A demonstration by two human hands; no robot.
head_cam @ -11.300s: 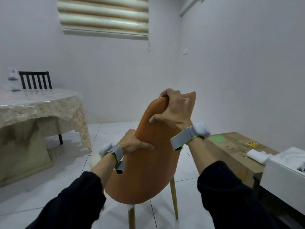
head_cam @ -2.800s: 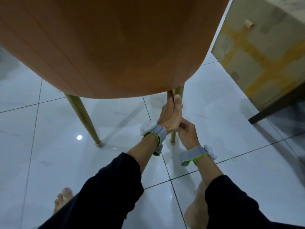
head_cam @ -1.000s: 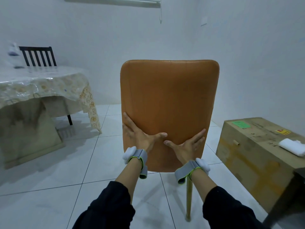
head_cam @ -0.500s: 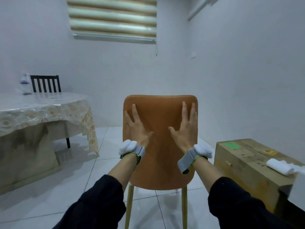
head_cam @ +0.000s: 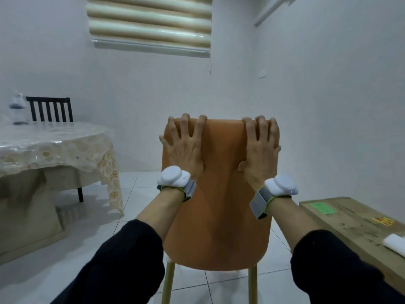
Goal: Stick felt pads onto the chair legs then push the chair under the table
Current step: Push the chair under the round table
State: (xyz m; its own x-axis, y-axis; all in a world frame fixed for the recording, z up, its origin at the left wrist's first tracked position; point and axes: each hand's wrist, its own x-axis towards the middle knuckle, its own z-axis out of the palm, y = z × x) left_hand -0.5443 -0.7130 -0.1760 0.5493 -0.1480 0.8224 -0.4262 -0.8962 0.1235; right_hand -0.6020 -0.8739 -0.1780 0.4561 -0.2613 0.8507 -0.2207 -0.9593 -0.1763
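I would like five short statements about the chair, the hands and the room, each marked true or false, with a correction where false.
1. Both hands lie on the back of the orange chair. True: the left hand and the right hand press flat on it, fingertips curling over its top edge.
2. The orange chair is already under the table. False: the table stands apart at the left, with bare floor between them.
3. A black chair stands behind the table. True.
4. The window blind is dark blue. False: it is cream and beige striped.
5. The cardboard box is left of the orange chair. False: it is on the right.
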